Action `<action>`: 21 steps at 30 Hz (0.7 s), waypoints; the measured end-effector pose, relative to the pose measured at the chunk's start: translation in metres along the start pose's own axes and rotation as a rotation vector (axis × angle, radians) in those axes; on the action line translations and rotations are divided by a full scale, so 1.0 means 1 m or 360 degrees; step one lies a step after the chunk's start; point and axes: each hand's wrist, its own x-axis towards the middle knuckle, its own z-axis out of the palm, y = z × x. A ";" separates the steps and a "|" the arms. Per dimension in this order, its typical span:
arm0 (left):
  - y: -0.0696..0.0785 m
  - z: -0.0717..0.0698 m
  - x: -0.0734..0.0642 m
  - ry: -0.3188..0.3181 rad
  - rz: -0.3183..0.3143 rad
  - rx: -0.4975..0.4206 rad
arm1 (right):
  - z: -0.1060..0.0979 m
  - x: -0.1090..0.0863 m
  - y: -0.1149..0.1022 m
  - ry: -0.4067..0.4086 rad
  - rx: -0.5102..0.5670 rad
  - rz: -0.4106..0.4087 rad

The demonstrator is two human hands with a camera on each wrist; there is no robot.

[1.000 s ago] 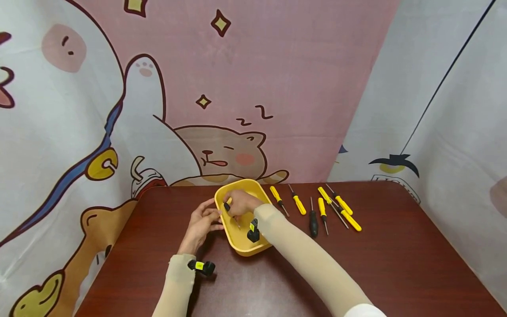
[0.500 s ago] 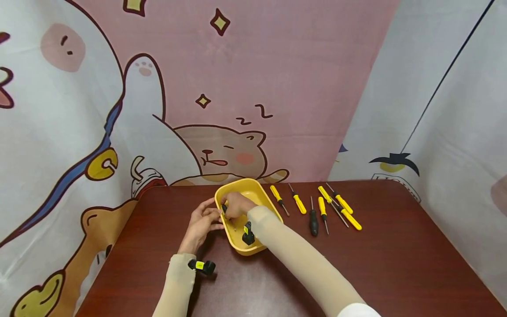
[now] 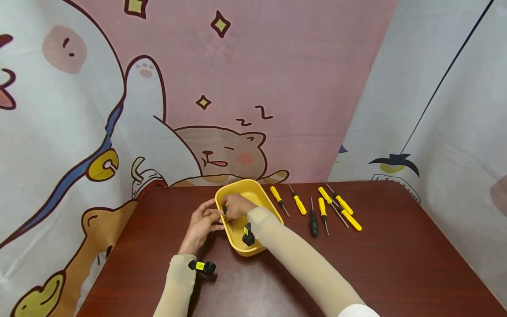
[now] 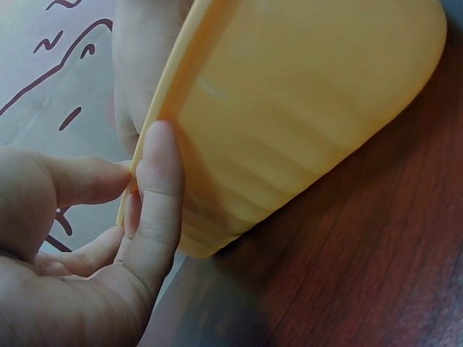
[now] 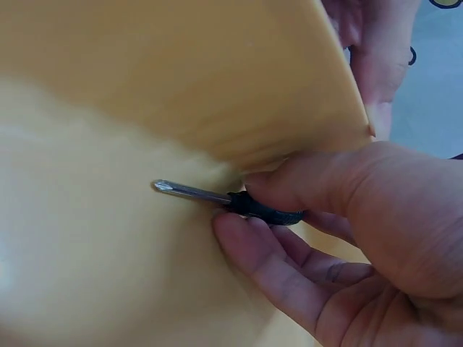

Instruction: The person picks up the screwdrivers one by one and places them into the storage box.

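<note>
A yellow plastic bin (image 3: 246, 252) stands on the table, its near left side beside my left hand (image 3: 201, 223). In the left wrist view my thumb and fingers pinch the rim of that bin (image 4: 304, 94) from both sides. Inside the bin, close to its left wall, my right hand (image 3: 239, 206) holds a small Phillips screwdriver (image 5: 192, 191) low over the floor. Thumb and fingertips grip its black handle, and the bare metal shaft points away from the hand. Part of the handle is hidden by the fingers.
Several screwdrivers lie right of the bin: a yellow-handled screwdriver (image 3: 275, 193) nearest it, a black screwdriver (image 3: 314, 223), and an overlapping cluster with a yellow screwdriver (image 3: 351, 220). The table's (image 3: 396, 264) far edge meets a printed cloth backdrop (image 3: 317, 88).
My right hand has shifted slightly left and lower inside the bin with the screwdriver, its sleeve following. The left hand has stayed on the rim.
</note>
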 end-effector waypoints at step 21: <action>0.000 0.001 -0.002 -0.0003 -0.0002 0.0013 | -0.012 -0.004 0.004 -0.0027 -0.0126 -0.0044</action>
